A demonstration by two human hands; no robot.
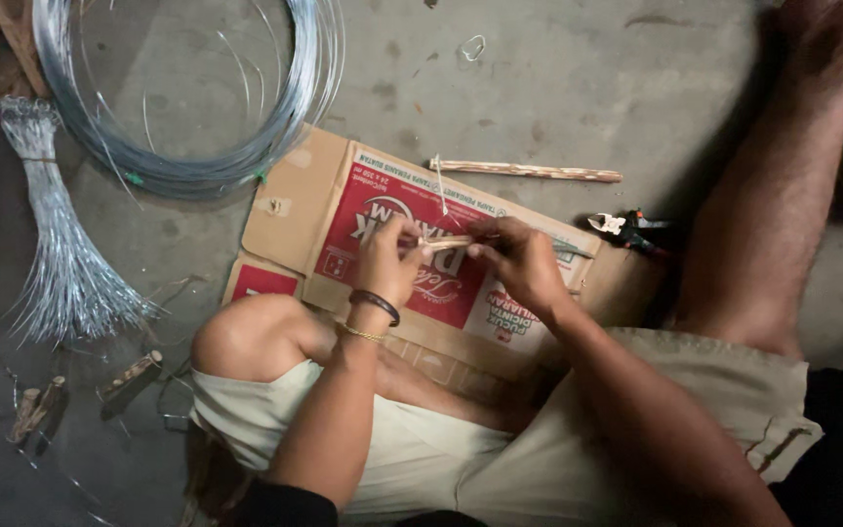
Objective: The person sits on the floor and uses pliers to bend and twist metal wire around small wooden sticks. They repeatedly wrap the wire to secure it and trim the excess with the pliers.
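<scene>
My left hand [389, 262] and my right hand [517, 260] meet over a flattened red and brown cardboard box [295, 200] on the floor. Both pinch a short pale wooden stick [448, 241] held level between them. A thin wire [439, 183] rises from the stick near my left fingers. A dark band and a thin bracelet circle my left wrist. I sit on the concrete floor with my left knee [246, 337] bent up and my right leg [782, 205] stretched out.
A long wooden stick [529, 173] lies at the cardboard's far edge. Pliers [631, 230] rest by my right leg. A big coil of steel wire [197, 98] and a bundle of cut wires [65, 254] lie at left. Wood scraps [129, 381] sit near my knee.
</scene>
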